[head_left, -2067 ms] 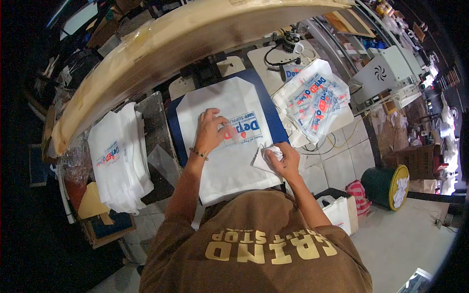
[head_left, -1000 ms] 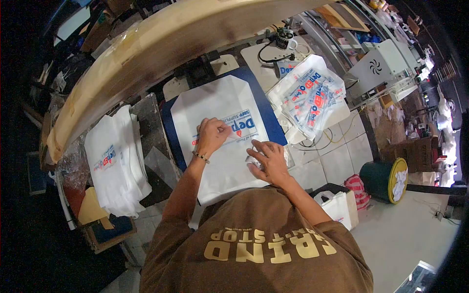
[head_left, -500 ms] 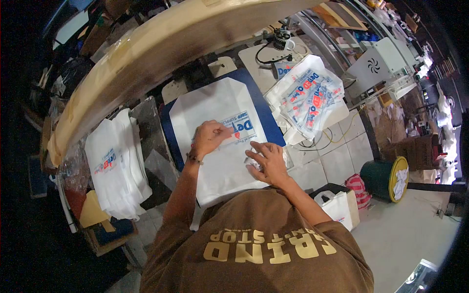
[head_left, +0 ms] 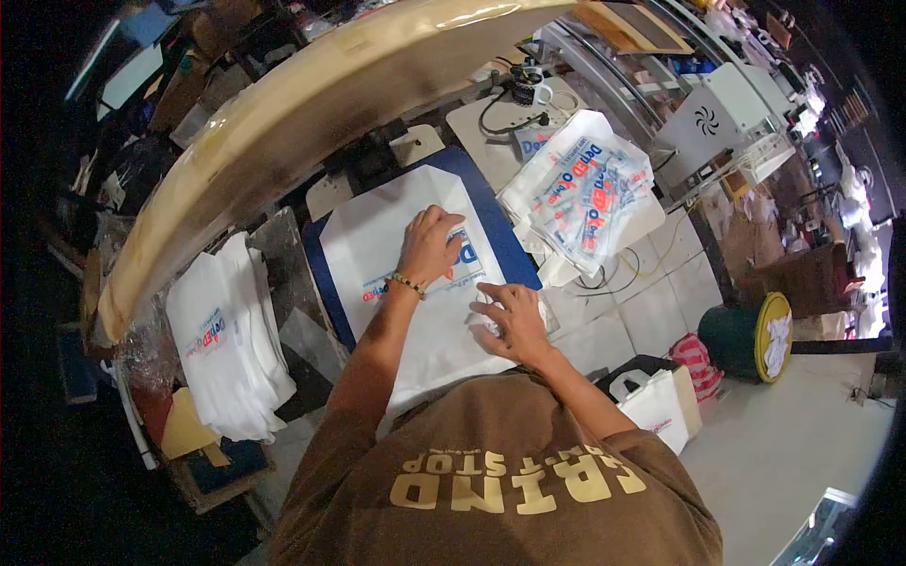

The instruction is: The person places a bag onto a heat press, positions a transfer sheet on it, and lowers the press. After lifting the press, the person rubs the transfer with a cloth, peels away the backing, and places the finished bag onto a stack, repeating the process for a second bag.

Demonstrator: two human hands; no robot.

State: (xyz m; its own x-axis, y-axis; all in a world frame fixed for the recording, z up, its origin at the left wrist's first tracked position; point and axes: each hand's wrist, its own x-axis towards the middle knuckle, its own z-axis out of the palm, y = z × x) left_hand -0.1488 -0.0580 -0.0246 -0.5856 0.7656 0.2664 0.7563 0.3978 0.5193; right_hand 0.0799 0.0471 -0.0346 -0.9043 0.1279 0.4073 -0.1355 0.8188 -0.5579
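A white fabric bag (head_left: 363,212) lies flat on a dark blue board (head_left: 330,290) in front of me. A clear transfer sheet (head_left: 472,258) with blue and red lettering lies on the bag, partly under my left hand (head_left: 434,247). That hand rests across the print, its fingers stretched out and a beaded bracelet at the wrist. My right hand (head_left: 514,325) is by the sheet's near right corner, fingers curled over a crumpled white cloth (head_left: 483,322).
A pile of printed white bags (head_left: 225,330) sits at left. Several printed transfer sheets (head_left: 590,193) are stacked at right. A long, tan-wrapped padded beam (head_left: 283,123) arches beyond the board. A green bin (head_left: 736,340) and a white handled bag (head_left: 656,410) stand lower right.
My left hand has gone from a pinch at the sheet to lying stretched out over the print, slightly farther up. My right hand has stayed at the same corner with the cloth.
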